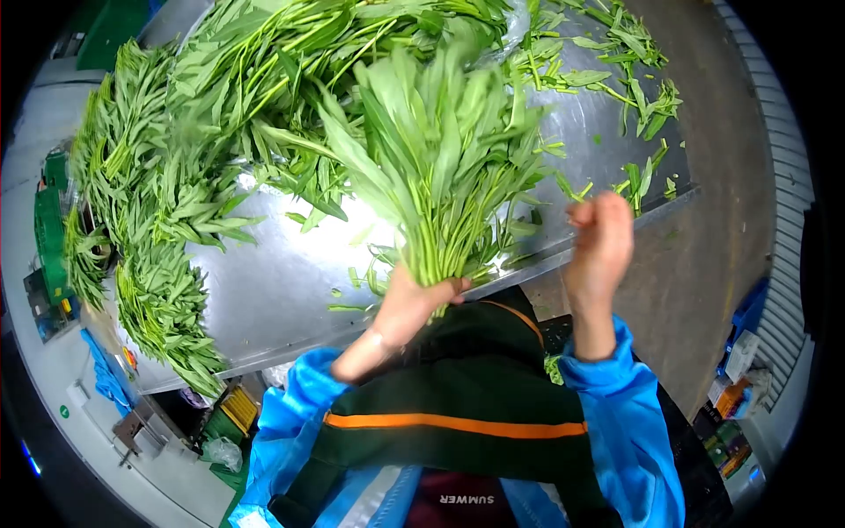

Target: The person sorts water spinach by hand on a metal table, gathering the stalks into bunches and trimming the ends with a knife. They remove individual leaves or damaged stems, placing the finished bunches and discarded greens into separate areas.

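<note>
My left hand is closed around the stems of a bunch of water spinach, its leaves fanning away from me over the metal table's near edge. To the right, apart from the bunch, my right hand is raised with its fingers curled in. It is slightly blurred, and whether anything sits inside the fingers is hidden. A large heap of loose water spinach lies beyond the bunch. Tied-looking bundles are lined along the table's left side.
The metal table has a raised near edge, and cut stem bits lie on it. Loose sprigs are scattered at its right. Concrete floor shows beyond. Green crates stand at the left; boxes lie at the lower right.
</note>
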{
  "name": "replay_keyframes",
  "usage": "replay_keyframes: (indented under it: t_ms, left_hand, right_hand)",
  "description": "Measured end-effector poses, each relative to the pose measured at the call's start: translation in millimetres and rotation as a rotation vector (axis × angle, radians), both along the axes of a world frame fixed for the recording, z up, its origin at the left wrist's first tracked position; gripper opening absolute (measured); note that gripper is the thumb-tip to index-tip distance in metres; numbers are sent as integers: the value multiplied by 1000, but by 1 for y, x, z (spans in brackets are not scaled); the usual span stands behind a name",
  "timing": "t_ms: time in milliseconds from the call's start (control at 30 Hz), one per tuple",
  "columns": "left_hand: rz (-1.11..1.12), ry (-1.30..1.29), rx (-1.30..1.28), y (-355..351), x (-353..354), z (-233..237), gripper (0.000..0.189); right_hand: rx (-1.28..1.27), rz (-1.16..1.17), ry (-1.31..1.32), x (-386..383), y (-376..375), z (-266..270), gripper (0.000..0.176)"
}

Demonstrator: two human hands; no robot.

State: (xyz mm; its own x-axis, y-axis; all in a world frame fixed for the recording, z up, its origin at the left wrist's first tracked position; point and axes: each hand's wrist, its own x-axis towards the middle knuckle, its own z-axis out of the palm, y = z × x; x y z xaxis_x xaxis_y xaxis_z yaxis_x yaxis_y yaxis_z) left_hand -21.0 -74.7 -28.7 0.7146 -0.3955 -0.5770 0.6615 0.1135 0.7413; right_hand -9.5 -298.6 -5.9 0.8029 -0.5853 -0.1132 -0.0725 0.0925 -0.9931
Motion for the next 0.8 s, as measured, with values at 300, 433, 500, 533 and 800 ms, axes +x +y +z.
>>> replay_keyframes:
  t_ms: [300, 433, 500, 533, 800]
  left_hand:
    - [-299, -785, 736, 21, 175, 146, 49]
    - [-309, -1388, 1262, 1, 178, 136, 56]
    - [-419, -1297, 1329, -28, 132, 124, 62]
    - [-452, -1285, 1310, -35, 111, 104, 65]
    - [-694, -1094, 750, -23, 11, 32, 78]
  right_hand:
    - [-52, 656, 59, -41, 62, -10, 14]
    - [594, 805, -94, -10, 96, 17, 67]
    - [1039, 623, -169, 20, 101, 6, 72]
    - [1284, 530, -160, 33, 97, 4, 67]
    - [1367, 342, 257, -19, 67, -52, 41]
